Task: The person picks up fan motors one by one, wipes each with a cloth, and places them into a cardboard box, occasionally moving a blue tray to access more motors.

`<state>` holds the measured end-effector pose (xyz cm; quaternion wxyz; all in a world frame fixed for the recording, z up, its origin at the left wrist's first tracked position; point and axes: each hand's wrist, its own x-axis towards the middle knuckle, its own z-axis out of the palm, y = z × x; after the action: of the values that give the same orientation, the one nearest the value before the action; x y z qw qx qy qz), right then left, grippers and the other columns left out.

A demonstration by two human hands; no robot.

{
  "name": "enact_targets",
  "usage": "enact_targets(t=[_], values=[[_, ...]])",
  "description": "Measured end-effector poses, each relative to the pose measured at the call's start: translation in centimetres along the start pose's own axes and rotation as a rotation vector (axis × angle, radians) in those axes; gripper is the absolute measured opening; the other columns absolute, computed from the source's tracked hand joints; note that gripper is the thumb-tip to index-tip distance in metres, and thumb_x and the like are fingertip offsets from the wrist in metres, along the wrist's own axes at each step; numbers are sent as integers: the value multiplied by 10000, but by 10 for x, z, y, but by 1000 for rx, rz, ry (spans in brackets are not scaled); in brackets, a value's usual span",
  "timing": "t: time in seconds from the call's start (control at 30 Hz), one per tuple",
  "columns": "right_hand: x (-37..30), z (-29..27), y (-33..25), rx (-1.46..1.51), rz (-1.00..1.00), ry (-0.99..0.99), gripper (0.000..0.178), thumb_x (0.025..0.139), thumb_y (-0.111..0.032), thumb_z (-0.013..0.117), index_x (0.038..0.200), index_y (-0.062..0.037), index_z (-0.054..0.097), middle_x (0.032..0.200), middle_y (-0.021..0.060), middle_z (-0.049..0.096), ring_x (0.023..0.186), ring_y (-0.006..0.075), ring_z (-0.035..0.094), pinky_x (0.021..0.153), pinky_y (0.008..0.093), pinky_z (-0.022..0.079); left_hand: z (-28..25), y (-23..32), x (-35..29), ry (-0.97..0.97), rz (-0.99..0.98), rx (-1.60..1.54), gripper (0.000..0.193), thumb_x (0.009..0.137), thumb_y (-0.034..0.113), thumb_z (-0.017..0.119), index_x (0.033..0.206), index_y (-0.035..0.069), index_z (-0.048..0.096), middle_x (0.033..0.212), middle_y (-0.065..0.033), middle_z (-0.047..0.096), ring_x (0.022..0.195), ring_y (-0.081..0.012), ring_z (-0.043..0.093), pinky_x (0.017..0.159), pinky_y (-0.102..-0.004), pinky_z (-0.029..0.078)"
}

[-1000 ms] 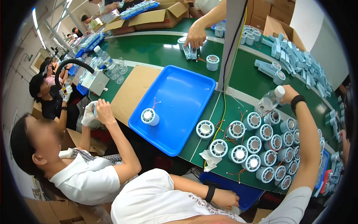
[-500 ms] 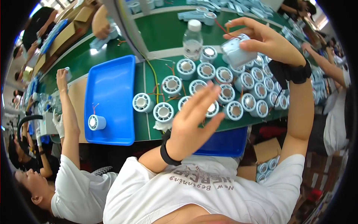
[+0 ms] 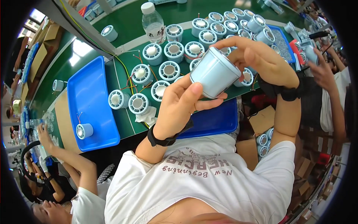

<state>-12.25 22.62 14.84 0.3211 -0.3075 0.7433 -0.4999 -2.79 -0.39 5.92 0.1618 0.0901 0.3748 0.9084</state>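
A pale blue cylindrical housing (image 3: 215,76) is held up in front of my chest by both hands. My left hand (image 3: 180,105) grips it from below and the left, fingers curled on its side. My right hand (image 3: 257,58) wraps over its top and right side. Both wrists carry black bands. Behind the hands, several round pale blue fan parts (image 3: 169,70) with red and black wires lie in rows on the green table (image 3: 126,22).
A blue tray (image 3: 93,108) at the left holds one fan part (image 3: 84,131). A clear water bottle (image 3: 153,23) stands at the back. Another blue tray (image 3: 220,121) sits at the table's near edge. A co-worker's arm (image 3: 74,160) reaches in at lower left; another person sits at the right.
My left hand has risen from above the table and joined my right hand on the housing. The view has tilted closer onto the hands.
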Motion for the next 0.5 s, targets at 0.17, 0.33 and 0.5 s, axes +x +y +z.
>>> enact_targets(t=[0.17, 0.33, 0.5], values=[[-14, 17, 24, -97, -107, 81, 862, 836, -572, 723, 1419, 5, 458, 1064, 100, 680, 980, 154, 653, 836, 279, 516, 0, -4, 0, -66, -191, -68, 625, 1043, 436, 443, 1374, -94, 432, 1258, -257, 598, 1054, -352, 680, 926, -455, 577], [-21, 28, 34, -293, -114, 160, 983, 661, -459, 904, 1400, 23, 471, 1173, 85, 636, 1052, 155, 628, 883, 293, 507, -1, -13, 6, -146, -354, -214, 698, 1057, 510, 327, 1367, -106, 434, 1242, -264, 604, 1056, -364, 677, 924, -463, 573], [-44, 50, 53, -87, -117, 395, 900, 664, -299, 941, 1371, 30, 491, 1195, 65, 592, 1107, 134, 586, 901, 294, 505, 5, -27, 2, -105, -407, -25, 699, 1067, 499, 299, 1380, -113, 423, 1238, -263, 604, 1058, -351, 672, 930, -444, 568]])
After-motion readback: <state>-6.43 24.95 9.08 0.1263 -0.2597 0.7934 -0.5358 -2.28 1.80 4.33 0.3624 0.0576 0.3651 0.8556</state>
